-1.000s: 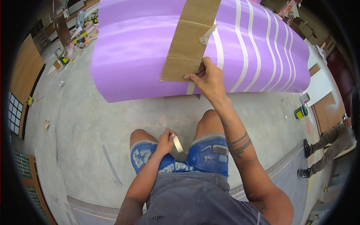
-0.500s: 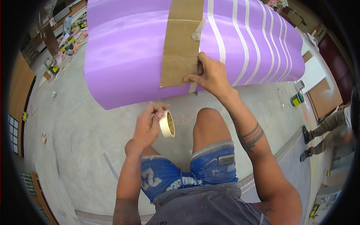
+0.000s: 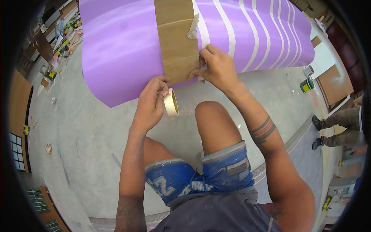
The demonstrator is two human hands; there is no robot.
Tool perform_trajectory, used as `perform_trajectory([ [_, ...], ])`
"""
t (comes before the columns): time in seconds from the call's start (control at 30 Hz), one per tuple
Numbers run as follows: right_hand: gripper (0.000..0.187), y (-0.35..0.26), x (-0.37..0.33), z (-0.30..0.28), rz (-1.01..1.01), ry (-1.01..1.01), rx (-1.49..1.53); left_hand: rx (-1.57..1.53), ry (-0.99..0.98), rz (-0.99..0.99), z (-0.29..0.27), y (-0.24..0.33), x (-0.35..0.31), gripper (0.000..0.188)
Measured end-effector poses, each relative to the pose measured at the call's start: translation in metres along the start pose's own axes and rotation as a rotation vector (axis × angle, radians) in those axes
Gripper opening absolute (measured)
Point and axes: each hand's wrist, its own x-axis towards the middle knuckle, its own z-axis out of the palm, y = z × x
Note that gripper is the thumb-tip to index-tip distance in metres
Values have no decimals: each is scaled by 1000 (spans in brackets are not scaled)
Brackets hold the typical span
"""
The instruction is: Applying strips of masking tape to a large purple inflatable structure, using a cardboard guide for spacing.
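A curved purple panel (image 3: 119,50) carries several white stripes (image 3: 225,27) across its right half. Over its middle lies a brown cardboard strip (image 3: 178,46), with a torn piece of tape (image 3: 193,28) stuck at its right edge. My right hand (image 3: 219,69) is closed at the strip's lower right edge, thumb and fingers pinching there. In my left hand (image 3: 152,102) a roll of cream masking tape (image 3: 170,103) hangs from the curled fingers. Those fingertips also touch the cardboard's lower left corner. One white stripe runs directly along the cardboard's right edge.
Paint cans (image 3: 307,85) stand on the grey floor (image 3: 89,127) right of the panel. Farther right, another person's legs (image 3: 338,127) show beside boards (image 3: 328,85). Cans and litter (image 3: 63,48) lie at the far left.
The cardboard has shifted left across the panel, uncovering a white stripe at its right edge. My left hand has risen with the tape roll to the cardboard's lower corner.
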Motion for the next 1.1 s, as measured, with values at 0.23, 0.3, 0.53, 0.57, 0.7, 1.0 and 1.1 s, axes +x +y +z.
perform_trajectory([
  [0.23, 46, 0, 9, -6, -111, -5, 4, 63, 44, 26, 4, -9, 3, 7],
  [0.3, 43, -2, 19, -15, 146, -150, 225, 19, 82, 25, 7, -8, -1, 9],
  [0.53, 42, 0, 21, -18, 155, -77, 350, 84, 77, -29, 14, -6, -8, 10],
  [0.57, 42, 2, 18, -15, 142, -50, 339, 90, 88, -27, 15, -6, -8, 9],
  [0.7, 45, 2, 12, -9, 126, -1, 307, 112, 110, -42, 16, -1, -11, 8],
  [1.0, 44, 7, 14, -6, 67, 56, 294, 104, 79, -50, 16, 4, -8, 9],
  [1.1, 43, 6, 15, -7, 77, 56, 303, 130, 82, -42, 16, 4, -8, 9],
])
